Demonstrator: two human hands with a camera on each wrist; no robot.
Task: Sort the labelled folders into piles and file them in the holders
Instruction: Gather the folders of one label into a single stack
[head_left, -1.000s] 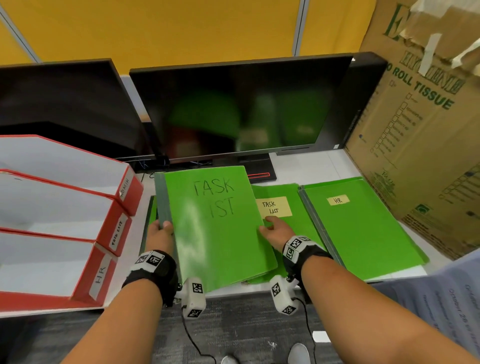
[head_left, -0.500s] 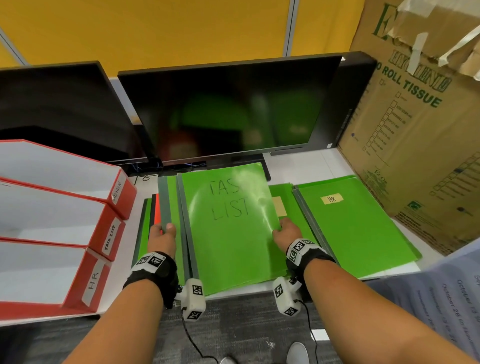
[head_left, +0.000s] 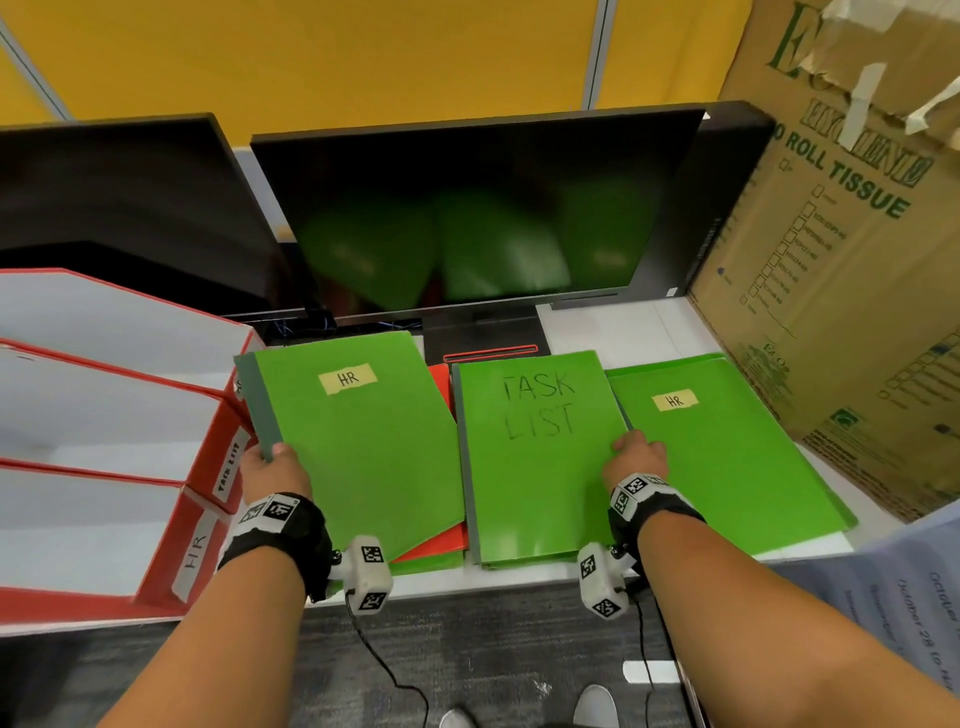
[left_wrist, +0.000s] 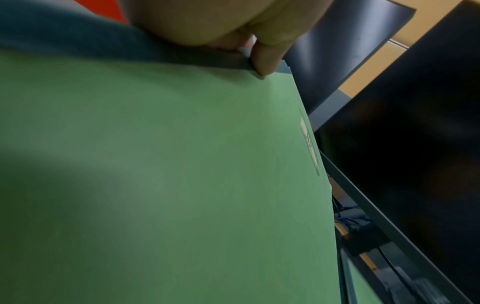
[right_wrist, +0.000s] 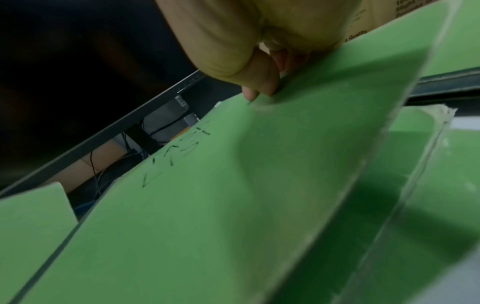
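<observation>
Left hand: the left hand (head_left: 270, 470) has the spine edge of a green HR folder (head_left: 358, 441) pinched, thumb on top and fingers under, and the folder sits tilted above the left pile.
Right hand: the right hand (head_left: 636, 457) pinches the right edge of the TASK LIST folder (head_left: 540, 457), thumb on the cover; the wrist view shows that edge raised off the sheets below.
Step in hand: sorting, I'd say. The TASK LIST folder is going onto the middle pile while the HR one is being taken up from the left stack.
Where the folders lie: three groups across the near edge of the desk (head_left: 649, 332). Left stack with an orange folder (head_left: 441, 540) peeking out under the held one, TASK LIST pile in the middle, and an HR pile (head_left: 727, 457) on the right, touching the middle pile.
Next move: the held HR folder looks bound for that right-hand pile, so it has to cross over the middle pile and the right forearm. Let go on the right first, then carry it over flat.
Holders: three red file holders (head_left: 104, 467) at far left, the near one labelled HR, the next TASK LIST; the third label is hidden. No folders show in them.
In the way: two dark monitors (head_left: 467, 218) close behind the piles and a cardboard box (head_left: 841, 270) hard against the right pile leave little room to swing a folder.
</observation>
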